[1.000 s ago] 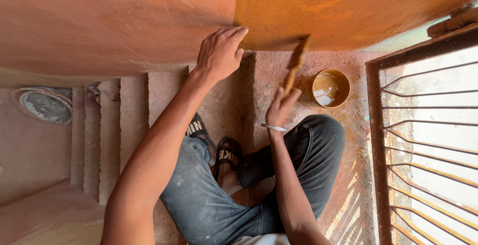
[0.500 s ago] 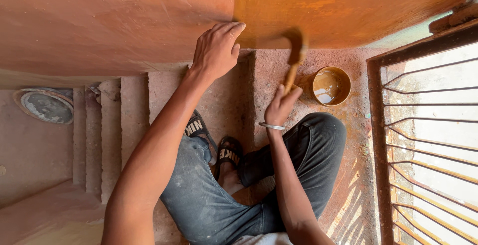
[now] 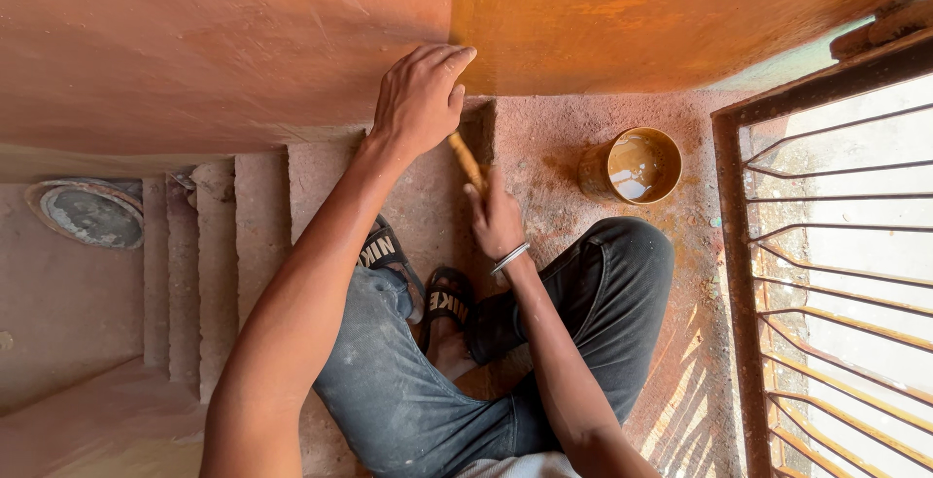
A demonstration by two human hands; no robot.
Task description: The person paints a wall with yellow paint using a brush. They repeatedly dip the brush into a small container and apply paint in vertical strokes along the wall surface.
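Note:
My left hand (image 3: 420, 99) rests flat against the orange-brown wall (image 3: 243, 41), fingers spread along the line where a darker, wet-looking orange patch (image 3: 661, 12) begins. My right hand (image 3: 496, 221), with a metal bangle on the wrist, grips a brush by its wooden handle (image 3: 467, 160). The brush tip is hidden behind my left hand, low on the wall. A small round tin (image 3: 637, 165) with brownish liquid stands on the landing to the right of my right hand. I sit cross-legged in dark jeans and black sandals.
A rusty metal grille (image 3: 836, 274) fills the right side, bright light behind it. Concrete steps (image 3: 194, 274) descend at left, with a round metal lid (image 3: 89, 214) lying beside them. The gritty floor (image 3: 554, 138) is stained orange around the tin.
My right hand swung the brush leftward and lower, from the darker patch right of my left hand to beneath that hand. My left hand stayed on the wall.

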